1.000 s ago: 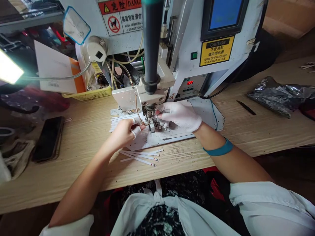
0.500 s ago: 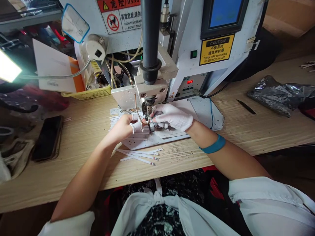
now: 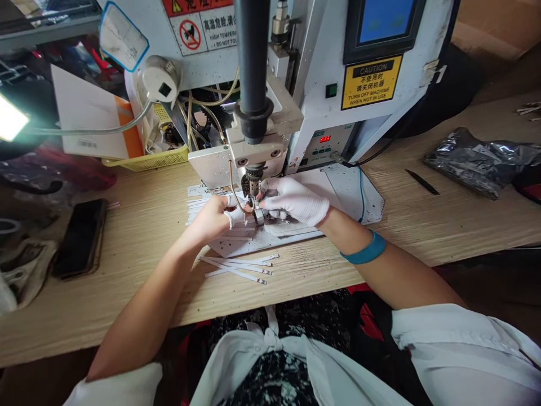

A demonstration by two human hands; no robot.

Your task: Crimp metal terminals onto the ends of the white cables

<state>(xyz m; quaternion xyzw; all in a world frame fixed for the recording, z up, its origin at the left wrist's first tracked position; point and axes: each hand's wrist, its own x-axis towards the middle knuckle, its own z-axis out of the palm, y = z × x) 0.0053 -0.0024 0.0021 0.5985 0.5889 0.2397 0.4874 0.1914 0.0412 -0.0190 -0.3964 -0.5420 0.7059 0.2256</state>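
Note:
Both my hands meet under the tip of a soldering machine (image 3: 255,175). My left hand (image 3: 217,217), with white covers on some fingers, has its fingertips closed just left of the tip; what they pinch is too small to make out. My right hand (image 3: 296,202), in a white glove, is closed just right of the tip, its hold also hidden. Thin white strips (image 3: 196,208) lie in a row beneath and beside my left hand on the white base plate (image 3: 249,245). Several more strips (image 3: 236,267) lie crossed on the table in front.
A phone (image 3: 80,239) lies on the wooden table (image 3: 139,225) at left, with a yellow basket (image 3: 154,160) behind it. At right are black tweezers (image 3: 422,181) and a silver bag (image 3: 477,163). A lamp (image 3: 10,118) shines at far left.
The view has shifted slightly, moving the machine a little to the left in the picture. Both hands keep nearly the same place and pose at the tip.

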